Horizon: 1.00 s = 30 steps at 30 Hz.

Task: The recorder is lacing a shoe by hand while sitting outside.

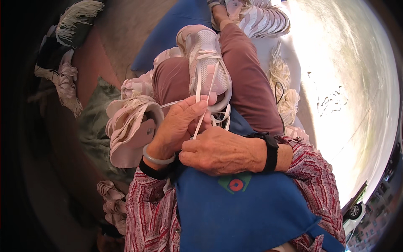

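Observation:
A pale pink and white shoe upper [211, 52] with a mesh front lies between my thighs, its toe pointing away from me. White shoelace [201, 124] runs through its eyelets and back toward me. My left hand [178, 119], with a bangle at the wrist, pinches the lace between thumb and fingers close to the upper's near end. Just below and to the right, my right hand [224, 151] is closed at the lace's lower end, knuckles up; its fingertips are mostly hidden. Loops of lace hang beside the upper's opening.
Beside my left thigh sits a stack of pink shoe uppers [134, 119], with green cloth [98, 119] beyond. Lace bundles [280, 82] lie along my right leg. More uppers [266, 21] are piled near my foot. Another lace bundle [77, 19] lies far left. A blue apron [252, 214] covers my lap.

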{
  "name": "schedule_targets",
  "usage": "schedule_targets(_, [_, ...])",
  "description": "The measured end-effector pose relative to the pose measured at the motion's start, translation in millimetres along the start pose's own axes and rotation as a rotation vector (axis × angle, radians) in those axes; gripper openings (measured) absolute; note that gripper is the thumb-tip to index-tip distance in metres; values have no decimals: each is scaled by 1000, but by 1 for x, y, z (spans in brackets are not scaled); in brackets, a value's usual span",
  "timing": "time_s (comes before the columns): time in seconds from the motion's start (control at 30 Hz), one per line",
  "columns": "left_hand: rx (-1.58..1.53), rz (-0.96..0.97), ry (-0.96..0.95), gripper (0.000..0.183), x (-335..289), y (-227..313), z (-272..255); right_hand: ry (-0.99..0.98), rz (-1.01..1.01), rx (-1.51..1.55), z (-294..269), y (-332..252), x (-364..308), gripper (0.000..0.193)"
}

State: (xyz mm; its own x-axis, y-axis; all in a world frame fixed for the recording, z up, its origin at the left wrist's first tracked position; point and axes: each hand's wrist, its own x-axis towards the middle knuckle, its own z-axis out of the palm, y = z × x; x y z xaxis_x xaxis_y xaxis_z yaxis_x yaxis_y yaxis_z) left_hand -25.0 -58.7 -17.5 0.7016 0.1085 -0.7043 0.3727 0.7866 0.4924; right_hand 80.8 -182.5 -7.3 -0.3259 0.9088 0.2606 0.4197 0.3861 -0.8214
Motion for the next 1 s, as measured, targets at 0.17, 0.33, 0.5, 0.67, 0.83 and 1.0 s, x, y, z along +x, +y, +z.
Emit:
schedule_targets(0.17, [102, 253, 85, 36, -5, -10, 3, -25, 40, 17, -10, -12, -15, 17])
schedule_targets(0.33, [269, 341, 143, 37, -19, -7, 1, 205, 148, -114, -39, -2, -33, 26])
schedule_targets(0.5, [697, 260, 189, 20, -24, -7, 17, 430, 443, -24, -37, 22, -38, 21])
schedule_targets(0.67, [961, 562, 134, 13, -20, -7, 36, 537, 549, 154, -33, 43, -31, 14])
schedule_targets(0.83, [1009, 610, -27, 12, -17, -17, 43, 439, 767, 267, -46, 45, -28, 14])
schedule_targets(1.0, [915, 635, -116, 14, -13, -15, 44, 470, 906, 468, -48, 46, -21, 13])
